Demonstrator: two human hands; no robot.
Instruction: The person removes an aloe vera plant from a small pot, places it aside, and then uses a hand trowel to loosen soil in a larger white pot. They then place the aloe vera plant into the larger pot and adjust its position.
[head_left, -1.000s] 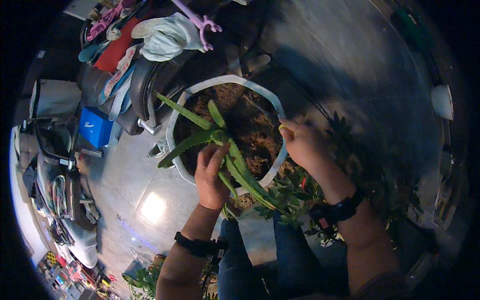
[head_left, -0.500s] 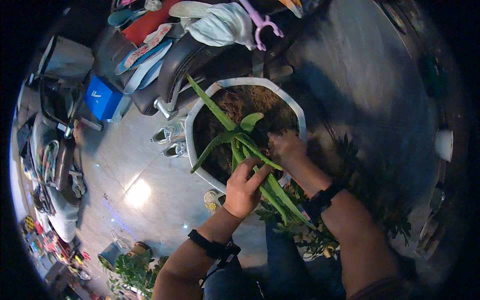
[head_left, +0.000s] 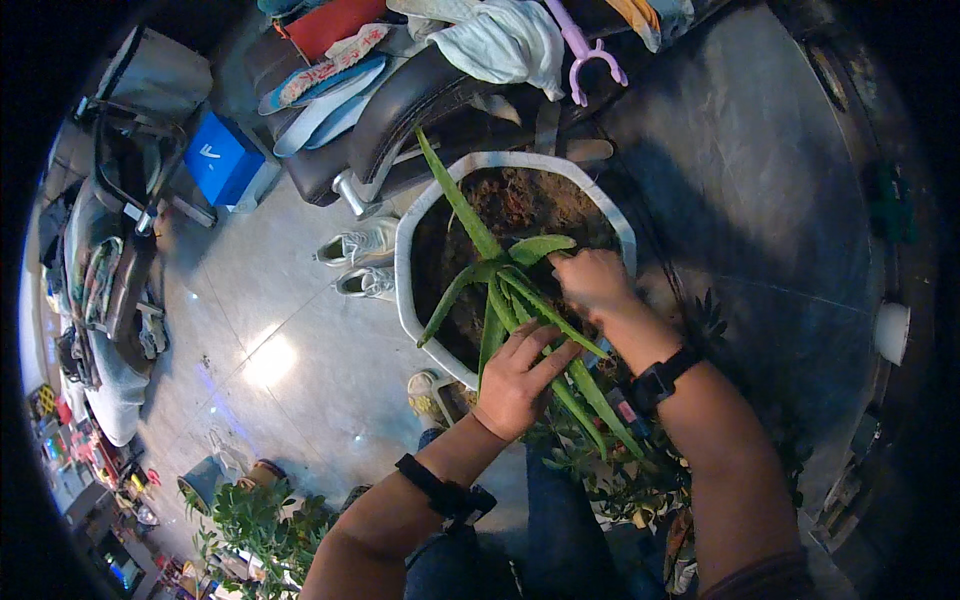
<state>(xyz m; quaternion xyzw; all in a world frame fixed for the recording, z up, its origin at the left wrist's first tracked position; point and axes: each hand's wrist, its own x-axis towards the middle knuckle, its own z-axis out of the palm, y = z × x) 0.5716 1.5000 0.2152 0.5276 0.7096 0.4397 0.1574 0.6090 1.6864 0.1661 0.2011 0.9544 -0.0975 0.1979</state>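
Note:
A many-sided white-rimmed pot of dark soil stands before me. An aloe plant with long, toothed green leaves leans over it, its lower leaves reaching past the near rim. My left hand is closed around these leaves near that rim, its fingers laid over them. Inside the pot's right side, my right hand is curled low over the soil, fingertips beside a short aloe leaf. Whatever those fingers hold, if anything, is hidden. Both wrists wear black bands.
A black padded seat beyond the pot bears insoles, a pale cloth and a pink forked hook. Pale shoes and a blue box lie left. Leafy plants stand near left and below my right arm.
The view has shifted, so the pot and seat sit farther right. My right hand has moved a little up the soil, closer to the short aloe leaf. My left hand keeps its hold.

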